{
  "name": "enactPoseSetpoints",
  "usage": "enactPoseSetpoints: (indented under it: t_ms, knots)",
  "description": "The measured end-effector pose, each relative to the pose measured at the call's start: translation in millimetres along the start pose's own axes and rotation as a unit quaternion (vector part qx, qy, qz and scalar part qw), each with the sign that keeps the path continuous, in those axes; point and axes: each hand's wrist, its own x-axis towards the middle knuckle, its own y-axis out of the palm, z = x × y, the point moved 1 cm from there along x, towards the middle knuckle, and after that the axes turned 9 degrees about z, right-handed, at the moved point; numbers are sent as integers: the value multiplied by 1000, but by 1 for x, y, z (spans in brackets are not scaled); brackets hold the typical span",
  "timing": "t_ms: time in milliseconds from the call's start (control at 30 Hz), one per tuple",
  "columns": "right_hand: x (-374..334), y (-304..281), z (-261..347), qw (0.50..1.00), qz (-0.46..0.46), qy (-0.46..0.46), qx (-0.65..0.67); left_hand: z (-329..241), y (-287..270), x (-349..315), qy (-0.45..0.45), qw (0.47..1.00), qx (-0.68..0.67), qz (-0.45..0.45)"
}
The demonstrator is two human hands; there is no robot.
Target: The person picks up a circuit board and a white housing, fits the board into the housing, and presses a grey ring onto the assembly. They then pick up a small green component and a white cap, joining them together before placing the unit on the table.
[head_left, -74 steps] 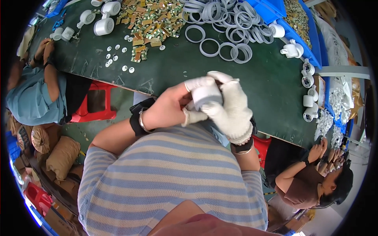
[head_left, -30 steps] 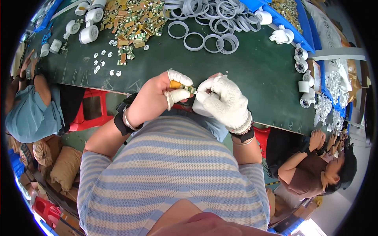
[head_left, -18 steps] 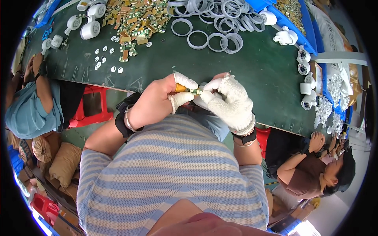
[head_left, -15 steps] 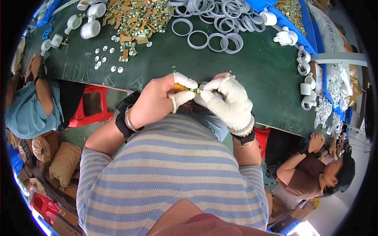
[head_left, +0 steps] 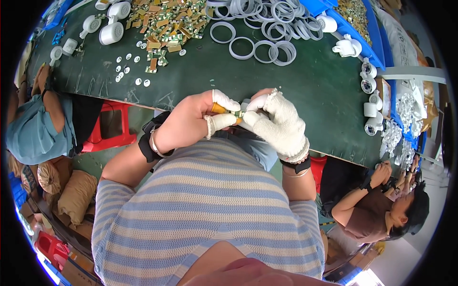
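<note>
Close to my body, at the table's near edge, my two hands meet. My left hand [head_left: 188,119], with white and orange coverings on its fingertips, pinches a small green circuit board [head_left: 239,114] between thumb and fingers. Against the board's right end is my right hand [head_left: 281,125] in a white knitted glove. Its thumb and fingers close round a pale grey plastic piece [head_left: 244,105], mostly hidden by the glove. Whether the board sits inside that piece or only touches it, I cannot tell.
On the green table [head_left: 191,76] lie a heap of small circuit boards [head_left: 167,28], grey rings [head_left: 241,48], round white stickers [head_left: 138,81] and white housings [head_left: 111,34]. Blue bins [head_left: 362,47] line the right. A person [head_left: 38,124] sits at left, another [head_left: 367,214] at right.
My hands stay together in nearly the same place, with only slight finger movement around the circuit board. The whole view has shifted a little.
</note>
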Motion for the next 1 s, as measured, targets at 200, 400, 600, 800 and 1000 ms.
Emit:
enactPoseSetpoints:
  t_ms: [200,400,600,800,1000]
  knots:
    - [1,12,12,994,-52,-21,-91,7,4,-1,36,994,82,-60]
    - [1,3,8,998,-8,8,-61,10,3,-3,47,993,91,-54]
    - [8,-8,9,991,18,-50,-122,7,-1,-3,15,994,90,-60]
    - [17,-11,18,964,26,-116,-237,1,5,-3,100,965,235,-52]
    - [24,-6,17,957,57,-89,-271,0,0,1,164,899,404,-47]
